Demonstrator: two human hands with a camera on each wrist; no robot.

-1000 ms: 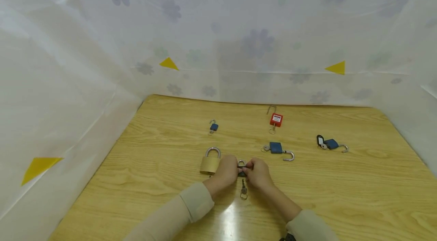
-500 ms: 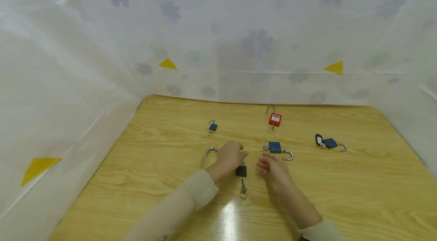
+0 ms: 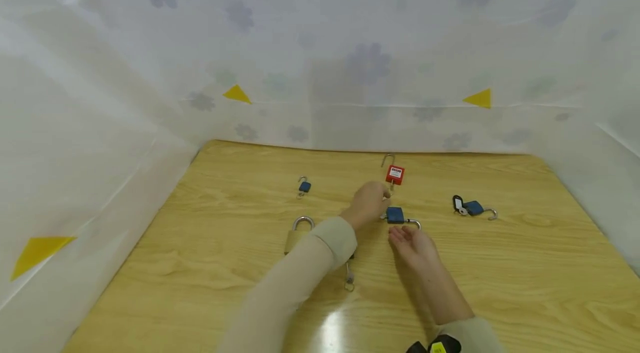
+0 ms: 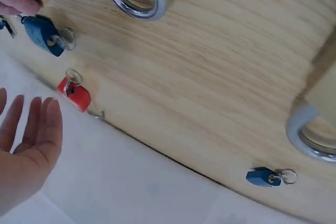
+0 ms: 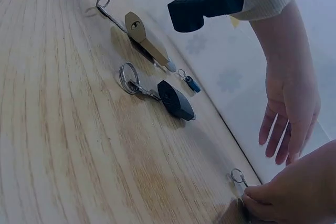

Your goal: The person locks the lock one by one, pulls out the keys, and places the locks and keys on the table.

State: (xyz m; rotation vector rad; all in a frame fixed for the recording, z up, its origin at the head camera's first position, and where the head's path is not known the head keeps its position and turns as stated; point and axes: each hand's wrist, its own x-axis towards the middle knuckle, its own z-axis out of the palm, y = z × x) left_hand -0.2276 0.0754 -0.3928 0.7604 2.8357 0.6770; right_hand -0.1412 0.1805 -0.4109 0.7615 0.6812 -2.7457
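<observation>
Blue padlock (image 3: pixel 395 215) is lying mid-table (image 3: pixel 240 242), long axis running roughly nine to four o'clock: key (image 3: pixel 383 216) pointing to nine, open shackle (image 3: pixel 418 223) to four. Left hand (image 3: pixel 367 204) is hovering at padlock's ten o'clock, fingers loosely parted, holding nothing. Right hand (image 3: pixel 419 247) is sitting at five o'clock, fingers loosely extended, tips just beside shackle; cannot tell whether touching. Red padlock (image 3: pixel 395 174) is lying at twelve.

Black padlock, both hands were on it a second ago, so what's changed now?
The left hand let go of the black padlock and moved forward and right, toward the red padlock; the right hand also let go and shifted right, near the middle blue padlock. The red and blue padlocks stayed put.
</observation>
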